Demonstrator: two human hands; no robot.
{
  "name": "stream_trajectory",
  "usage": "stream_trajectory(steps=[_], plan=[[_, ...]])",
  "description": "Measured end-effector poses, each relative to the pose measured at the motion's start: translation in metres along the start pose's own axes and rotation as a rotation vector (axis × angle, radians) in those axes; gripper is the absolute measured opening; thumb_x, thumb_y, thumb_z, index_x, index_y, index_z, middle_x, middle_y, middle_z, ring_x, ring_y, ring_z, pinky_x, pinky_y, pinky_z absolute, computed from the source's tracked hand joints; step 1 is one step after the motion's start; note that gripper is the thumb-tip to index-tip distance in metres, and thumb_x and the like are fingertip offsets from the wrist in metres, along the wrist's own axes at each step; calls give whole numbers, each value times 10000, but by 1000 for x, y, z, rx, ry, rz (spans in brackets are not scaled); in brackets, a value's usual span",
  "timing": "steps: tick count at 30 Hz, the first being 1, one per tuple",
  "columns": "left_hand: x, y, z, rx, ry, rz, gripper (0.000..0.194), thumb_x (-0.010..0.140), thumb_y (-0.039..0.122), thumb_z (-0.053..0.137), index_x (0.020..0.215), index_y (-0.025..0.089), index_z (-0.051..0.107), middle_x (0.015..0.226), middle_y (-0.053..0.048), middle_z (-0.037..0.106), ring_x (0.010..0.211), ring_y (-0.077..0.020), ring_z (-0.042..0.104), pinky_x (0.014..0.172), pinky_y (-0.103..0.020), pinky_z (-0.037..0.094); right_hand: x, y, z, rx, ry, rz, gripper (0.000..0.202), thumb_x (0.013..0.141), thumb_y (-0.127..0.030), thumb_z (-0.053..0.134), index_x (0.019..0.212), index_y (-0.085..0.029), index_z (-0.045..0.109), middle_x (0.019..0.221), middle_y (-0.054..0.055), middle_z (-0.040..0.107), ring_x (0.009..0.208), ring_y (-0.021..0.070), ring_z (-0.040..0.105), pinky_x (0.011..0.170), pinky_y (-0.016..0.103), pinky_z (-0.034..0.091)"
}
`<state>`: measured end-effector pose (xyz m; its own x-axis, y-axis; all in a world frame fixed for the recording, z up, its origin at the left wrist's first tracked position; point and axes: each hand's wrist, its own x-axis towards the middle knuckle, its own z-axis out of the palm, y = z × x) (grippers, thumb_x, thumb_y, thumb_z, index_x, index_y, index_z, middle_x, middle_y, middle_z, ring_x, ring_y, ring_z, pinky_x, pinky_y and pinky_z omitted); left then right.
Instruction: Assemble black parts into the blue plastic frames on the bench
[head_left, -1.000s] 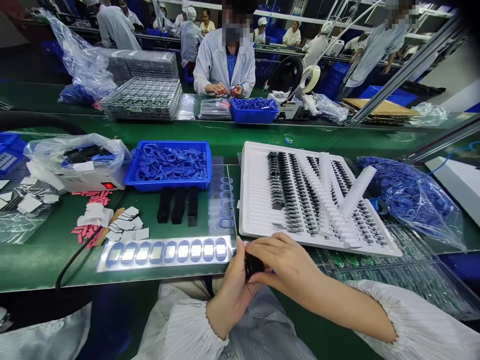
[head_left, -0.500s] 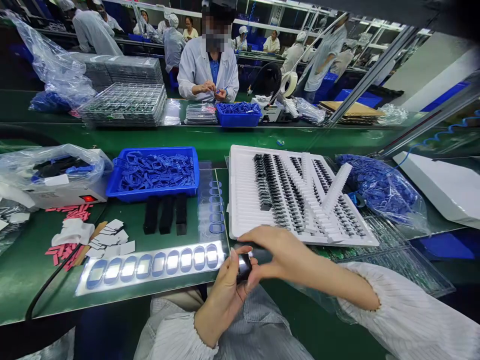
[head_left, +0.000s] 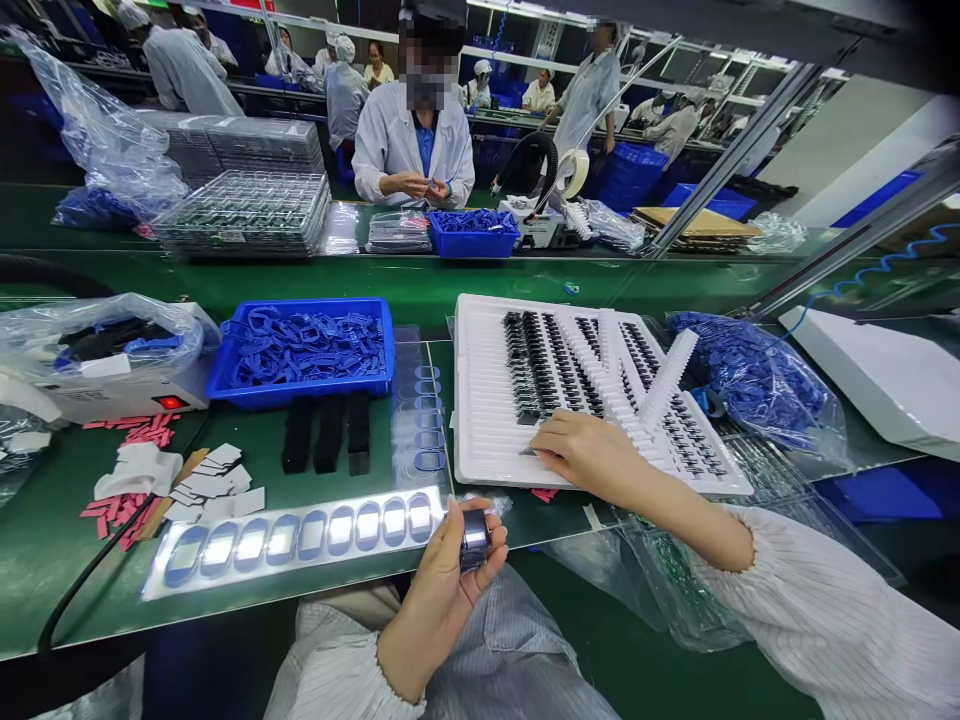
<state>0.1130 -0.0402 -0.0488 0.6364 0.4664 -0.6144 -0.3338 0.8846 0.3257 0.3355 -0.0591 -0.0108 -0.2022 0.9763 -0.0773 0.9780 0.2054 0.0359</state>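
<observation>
Left hand (head_left: 439, 597): the person's fingers are wrapped around the dark glossy part, near the bench's front edge.
Dark glossy part (head_left: 473, 543): probably light, stiff, slippery, scratchable; best held by its sides.
Right hand (head_left: 589, 450): over the white tray (head_left: 482, 385), fingertips bunched; cannot tell whether they pinch anything.

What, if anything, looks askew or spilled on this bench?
The white ridged strips lie at clashing angles over the white tray, breaking its otherwise orderly rows of black parts. At the far left, pink strips are strewn loose on the green bench, though that may be usual. Nothing looks plainly damaged.
</observation>
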Motion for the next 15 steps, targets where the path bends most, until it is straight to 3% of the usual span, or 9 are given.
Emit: stream_trajectory(steps=[6, 11, 15], plan=[[1, 2, -2, -24, -18, -7, 290, 821, 403, 581, 916, 132, 619, 766, -25, 629, 668, -83, 619, 657, -181, 560, 6, 18, -2, -3, 150, 130, 243, 903, -188, 431, 827, -162, 661, 860, 76, 648, 828, 215, 542, 663, 314, 438], [0, 2, -1, -12, 4, 7, 281, 822, 374, 588, 942, 122, 623, 784, -38, 627, 676, -86, 623, 664, -192, 566, 16, 26, 2, -36, 118, 176, 205, 892, -184, 468, 817, -168, 658, 835, 66, 653, 831, 220, 561, 661, 317, 446], [-3, 3, 1, -2, 26, -4, 276, 836, 359, 570, 944, 111, 627, 790, -48, 625, 685, -92, 626, 669, -199, 570, 20, 22, 7, -92, 164, 207, 135, 865, -207, 531, 942, -158, 630, 895, 79, 654, 860, 230, 572, 619, 310, 446]])
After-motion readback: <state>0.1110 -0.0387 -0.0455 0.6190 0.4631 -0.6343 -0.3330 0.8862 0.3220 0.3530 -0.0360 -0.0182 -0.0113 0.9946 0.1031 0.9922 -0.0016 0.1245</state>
